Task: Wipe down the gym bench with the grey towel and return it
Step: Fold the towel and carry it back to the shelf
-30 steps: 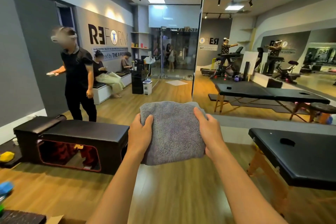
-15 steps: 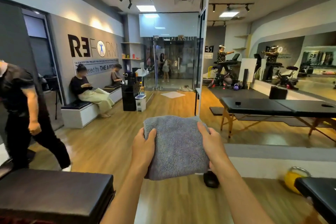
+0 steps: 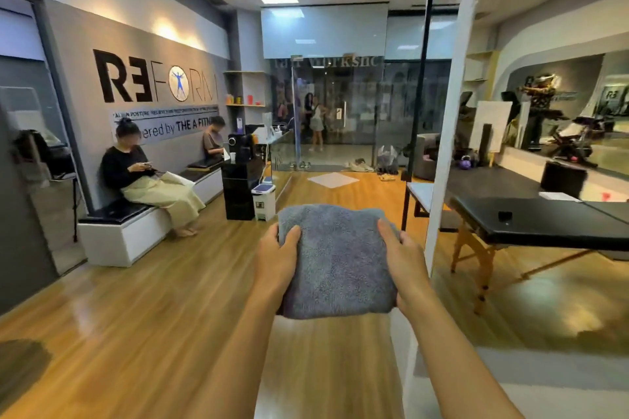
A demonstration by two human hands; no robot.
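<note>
A folded grey towel [image 3: 338, 260] is held out flat in front of me at chest height, above the wooden floor. My left hand [image 3: 277, 257] grips its left edge, thumb on top. My right hand [image 3: 403, 257] grips its right edge the same way. A black padded bench on wooden legs [image 3: 531, 226] stands to the right, apart from the towel. The low black gym bench seen in the earlier frames is out of view.
A white wall bench [image 3: 136, 231] on the left seats two people [image 3: 146, 177]. A black cabinet [image 3: 241, 184] and a small white bin [image 3: 263, 202] stand ahead left. A white pillar with a glass partition [image 3: 446, 146] rises just right of the towel. Open wooden floor lies ahead.
The view has moved forward and turned: the low black bench and the walking person on the left have left the frame. Both hands keep the same hold on the towel.
</note>
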